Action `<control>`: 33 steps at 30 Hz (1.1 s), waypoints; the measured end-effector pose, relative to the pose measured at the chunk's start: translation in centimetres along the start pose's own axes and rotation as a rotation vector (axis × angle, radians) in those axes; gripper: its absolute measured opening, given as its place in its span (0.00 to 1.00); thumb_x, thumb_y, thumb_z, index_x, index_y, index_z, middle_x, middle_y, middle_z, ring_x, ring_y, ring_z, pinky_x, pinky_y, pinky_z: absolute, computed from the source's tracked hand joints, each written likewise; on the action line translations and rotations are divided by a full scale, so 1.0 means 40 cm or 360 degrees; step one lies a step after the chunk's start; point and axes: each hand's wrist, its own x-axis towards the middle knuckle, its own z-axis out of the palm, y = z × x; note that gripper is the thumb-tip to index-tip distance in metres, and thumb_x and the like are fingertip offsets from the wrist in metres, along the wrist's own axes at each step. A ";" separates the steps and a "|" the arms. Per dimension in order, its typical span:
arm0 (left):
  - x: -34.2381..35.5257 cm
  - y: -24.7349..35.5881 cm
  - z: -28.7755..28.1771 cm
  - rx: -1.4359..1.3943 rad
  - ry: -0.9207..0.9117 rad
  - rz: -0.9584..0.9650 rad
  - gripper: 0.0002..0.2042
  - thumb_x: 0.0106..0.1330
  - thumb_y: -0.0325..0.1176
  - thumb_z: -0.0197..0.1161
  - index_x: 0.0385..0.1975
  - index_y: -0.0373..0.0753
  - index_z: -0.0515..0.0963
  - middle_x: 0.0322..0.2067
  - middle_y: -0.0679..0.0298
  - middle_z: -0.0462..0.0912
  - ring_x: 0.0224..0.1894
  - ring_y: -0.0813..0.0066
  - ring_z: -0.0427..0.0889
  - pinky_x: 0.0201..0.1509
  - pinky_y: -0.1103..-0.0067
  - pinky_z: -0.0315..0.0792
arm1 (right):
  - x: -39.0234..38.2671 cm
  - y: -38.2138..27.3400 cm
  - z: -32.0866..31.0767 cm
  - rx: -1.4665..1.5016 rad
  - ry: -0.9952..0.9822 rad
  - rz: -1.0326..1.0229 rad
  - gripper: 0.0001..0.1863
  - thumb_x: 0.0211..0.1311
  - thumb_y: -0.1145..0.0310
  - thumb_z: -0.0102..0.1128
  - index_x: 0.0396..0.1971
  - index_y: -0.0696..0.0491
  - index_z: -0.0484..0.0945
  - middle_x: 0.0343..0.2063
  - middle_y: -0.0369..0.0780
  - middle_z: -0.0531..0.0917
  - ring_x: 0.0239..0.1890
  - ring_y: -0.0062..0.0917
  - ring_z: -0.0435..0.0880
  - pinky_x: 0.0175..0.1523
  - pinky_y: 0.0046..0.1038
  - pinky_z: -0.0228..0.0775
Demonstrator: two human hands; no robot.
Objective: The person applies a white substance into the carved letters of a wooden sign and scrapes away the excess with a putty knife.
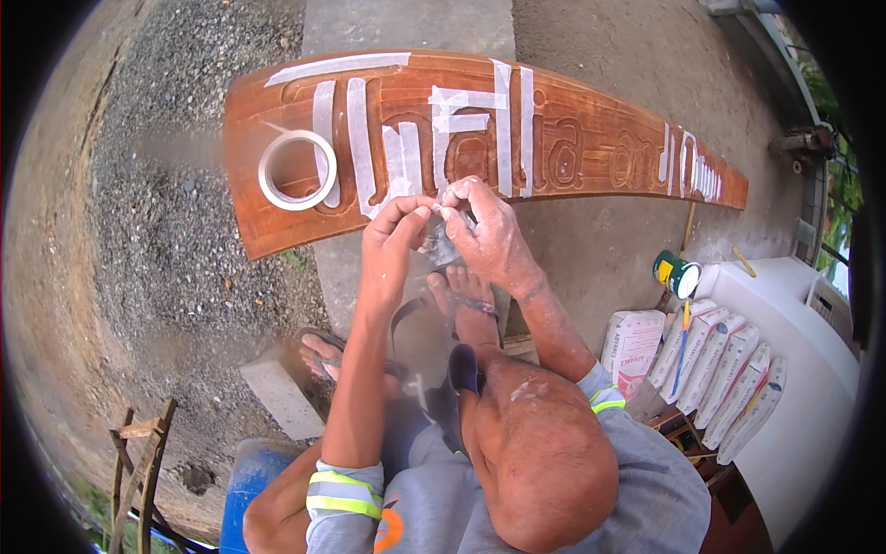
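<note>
A long, carved wooden board (637,152), stained reddish brown, lies across the far side with letters cut into it. Strips of white masking tape (362,138) cover parts of its left and middle letters and its narrow right end. On the board's left part rests a roll of white tape (267,181). Just off the near edge, my left hand (395,235) and my right hand (489,235) meet fingertip to fingertip. Both pinch a small whitish piece, which looks like tape. Something translucent and crumpled hangs below the fingers; its kind is unclear.
Gravel (203,185) spreads to the left, beside a concrete strip (406,26). A concrete block (282,397) and a blue drum (245,485) sit near my left leg. To the right are an open green paint can (666,270), a paintbrush (683,346) and several stacked bags (715,360).
</note>
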 end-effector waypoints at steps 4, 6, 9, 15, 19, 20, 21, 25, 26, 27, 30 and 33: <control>0.022 -0.011 -0.002 -0.0171 0.0019 -0.0050 0.10 0.74 0.34 0.58 0.46 0.38 0.82 0.27 0.73 0.75 0.29 0.85 0.69 0.35 0.84 0.62 | -0.001 -0.002 0.001 -0.0010 -0.0071 0.0009 0.07 0.67 0.77 0.56 0.43 0.59 0.70 0.34 0.46 0.77 0.38 0.42 0.81 0.45 0.39 0.75; 0.032 0.003 -0.004 -0.0223 0.0007 -0.0045 0.10 0.74 0.34 0.58 0.47 0.37 0.81 0.28 0.73 0.76 0.29 0.84 0.70 0.35 0.84 0.63 | -0.004 -0.006 0.001 0.0156 -0.0169 0.0130 0.07 0.68 0.77 0.55 0.42 0.59 0.69 0.33 0.45 0.77 0.38 0.37 0.83 0.46 0.38 0.76; 0.020 0.059 -0.040 -0.0071 0.0323 0.0051 0.16 0.75 0.35 0.56 0.57 0.35 0.76 0.37 0.68 0.80 0.31 0.84 0.72 0.38 0.81 0.67 | -0.028 -0.036 0.008 0.0599 -0.0140 0.0114 0.06 0.70 0.74 0.54 0.41 0.59 0.69 0.34 0.42 0.78 0.40 0.28 0.83 0.47 0.34 0.77; -0.043 0.127 -0.006 0.0277 -0.0091 0.0148 0.15 0.75 0.36 0.60 0.56 0.35 0.79 0.41 0.66 0.85 0.38 0.83 0.77 0.44 0.81 0.70 | -0.020 -0.047 -0.021 0.0898 -0.0059 0.0337 0.04 0.72 0.77 0.53 0.43 0.58 0.70 0.42 0.38 0.76 0.44 0.19 0.81 0.50 0.27 0.78; -0.039 0.131 0.000 0.0140 -0.0180 0.0158 0.11 0.72 0.29 0.67 0.49 0.32 0.80 0.40 0.62 0.87 0.43 0.78 0.84 0.51 0.79 0.77 | -0.018 -0.052 -0.009 0.0896 -0.0076 0.0350 0.05 0.72 0.77 0.55 0.44 0.58 0.70 0.41 0.37 0.76 0.45 0.19 0.81 0.50 0.27 0.78; -0.038 0.130 0.003 0.0171 -0.0168 0.0143 0.09 0.72 0.29 0.67 0.47 0.32 0.80 0.39 0.63 0.87 0.43 0.78 0.85 0.50 0.79 0.77 | -0.018 -0.054 -0.008 0.0886 -0.0066 0.0373 0.06 0.72 0.77 0.56 0.44 0.58 0.70 0.41 0.37 0.76 0.45 0.19 0.81 0.50 0.27 0.78; -0.038 0.127 0.005 0.0172 -0.0169 0.0144 0.09 0.72 0.29 0.67 0.47 0.32 0.80 0.39 0.63 0.87 0.43 0.78 0.85 0.50 0.79 0.77 | -0.019 -0.052 -0.011 0.0886 -0.0064 0.0371 0.06 0.72 0.77 0.56 0.44 0.58 0.70 0.41 0.37 0.76 0.45 0.19 0.81 0.50 0.27 0.78; -0.040 0.106 0.010 0.0172 -0.0075 0.0237 0.07 0.72 0.31 0.67 0.42 0.35 0.79 0.35 0.68 0.84 0.39 0.82 0.81 0.45 0.82 0.74 | -0.015 -0.040 -0.021 0.0719 -0.0008 0.0447 0.07 0.72 0.75 0.58 0.44 0.59 0.70 0.40 0.38 0.78 0.45 0.19 0.82 0.49 0.27 0.79; -0.042 0.105 0.009 0.0256 -0.0004 0.0263 0.07 0.72 0.33 0.67 0.41 0.38 0.79 0.34 0.70 0.83 0.36 0.83 0.80 0.42 0.82 0.72 | -0.012 -0.038 -0.022 0.0715 0.0075 0.0509 0.08 0.72 0.75 0.58 0.44 0.59 0.70 0.40 0.39 0.79 0.44 0.19 0.82 0.49 0.27 0.79; -0.045 0.104 0.010 0.0255 -0.0005 0.0265 0.07 0.72 0.33 0.67 0.41 0.38 0.79 0.34 0.70 0.83 0.36 0.83 0.80 0.42 0.82 0.72 | -0.010 -0.032 -0.026 0.0714 0.0076 0.0507 0.08 0.72 0.75 0.58 0.44 0.59 0.70 0.40 0.39 0.79 0.44 0.19 0.82 0.49 0.27 0.79; -0.052 0.101 0.008 0.0261 0.0002 0.0264 0.07 0.73 0.33 0.66 0.41 0.37 0.78 0.35 0.69 0.82 0.37 0.83 0.79 0.43 0.82 0.72 | -0.009 -0.026 -0.029 0.0815 0.0280 0.0364 0.08 0.70 0.75 0.61 0.44 0.60 0.72 0.43 0.41 0.81 0.41 0.21 0.84 0.48 0.28 0.80; -0.058 0.094 0.008 0.0303 -0.0056 0.0277 0.07 0.74 0.33 0.65 0.42 0.36 0.77 0.38 0.68 0.82 0.39 0.82 0.79 0.44 0.82 0.73 | -0.004 -0.064 -0.017 0.0524 0.0058 0.0104 0.10 0.65 0.75 0.67 0.42 0.60 0.77 0.42 0.42 0.82 0.42 0.26 0.86 0.46 0.30 0.81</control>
